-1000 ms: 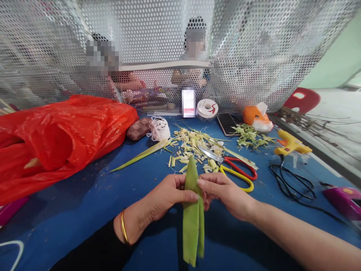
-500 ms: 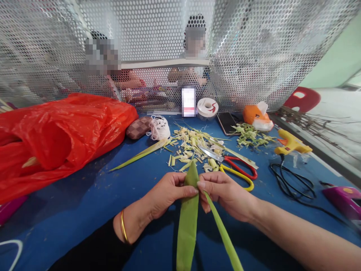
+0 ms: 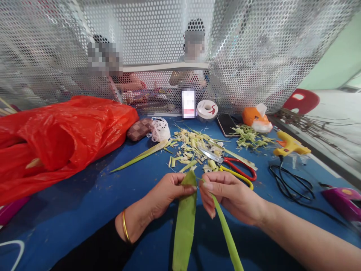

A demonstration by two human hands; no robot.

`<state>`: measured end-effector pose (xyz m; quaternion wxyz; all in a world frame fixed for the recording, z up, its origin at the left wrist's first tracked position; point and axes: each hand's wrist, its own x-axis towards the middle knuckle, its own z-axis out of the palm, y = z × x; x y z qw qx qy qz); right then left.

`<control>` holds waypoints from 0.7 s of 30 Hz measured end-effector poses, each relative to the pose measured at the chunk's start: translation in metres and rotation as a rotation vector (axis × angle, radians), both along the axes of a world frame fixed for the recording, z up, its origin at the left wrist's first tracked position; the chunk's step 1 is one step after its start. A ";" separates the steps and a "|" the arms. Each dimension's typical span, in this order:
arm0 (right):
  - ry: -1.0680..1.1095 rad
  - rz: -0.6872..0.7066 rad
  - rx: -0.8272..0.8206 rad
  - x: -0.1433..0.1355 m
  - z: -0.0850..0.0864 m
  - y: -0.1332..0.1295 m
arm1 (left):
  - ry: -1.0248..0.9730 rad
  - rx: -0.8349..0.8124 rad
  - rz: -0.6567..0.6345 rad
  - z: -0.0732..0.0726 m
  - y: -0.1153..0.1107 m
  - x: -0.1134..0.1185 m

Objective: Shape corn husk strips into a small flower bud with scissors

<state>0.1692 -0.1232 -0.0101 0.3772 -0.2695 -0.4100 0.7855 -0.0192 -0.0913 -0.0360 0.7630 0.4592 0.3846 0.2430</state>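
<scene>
My left hand (image 3: pixel 176 189) pinches a broad green leaf (image 3: pixel 184 229) near its pointed top, thumb across the front. The leaf hangs down toward the bottom edge of the view. Between the thumb and fingers of my right hand (image 3: pixel 228 194) is a narrow green leaf strip (image 3: pixel 228 237), which trails down to the right. A thin bit of the strip's end bridges the small gap to the broad leaf's tip. Just beyond my right hand lie scissors (image 3: pixel 239 169) with red and yellow handles, their blades resting among pale leaf scraps (image 3: pixel 188 141).
A red plastic bag (image 3: pixel 93 131) fills the left side, beside a checkered pouch (image 3: pixel 139 129) and white string (image 3: pixel 160 129). At the back stand a lit phone (image 3: pixel 188 103) and a ribbon spool (image 3: pixel 207 109). A yellow glue gun (image 3: pixel 291 144) with a black cord lies right.
My right hand has moved slightly right with the narrow strip, widening the gap from the broad leaf. My left hand and the broad leaf have shifted a little left and down.
</scene>
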 end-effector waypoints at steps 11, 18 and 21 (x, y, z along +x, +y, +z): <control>0.073 -0.072 0.207 0.031 0.028 0.007 | 0.059 -0.109 0.118 0.005 -0.001 0.001; -1.155 -0.585 0.510 0.083 0.018 0.057 | 0.075 -0.099 0.154 0.004 -0.002 0.001; -1.522 -0.571 0.579 0.092 0.003 0.072 | 0.060 -0.103 0.170 0.005 -0.002 0.001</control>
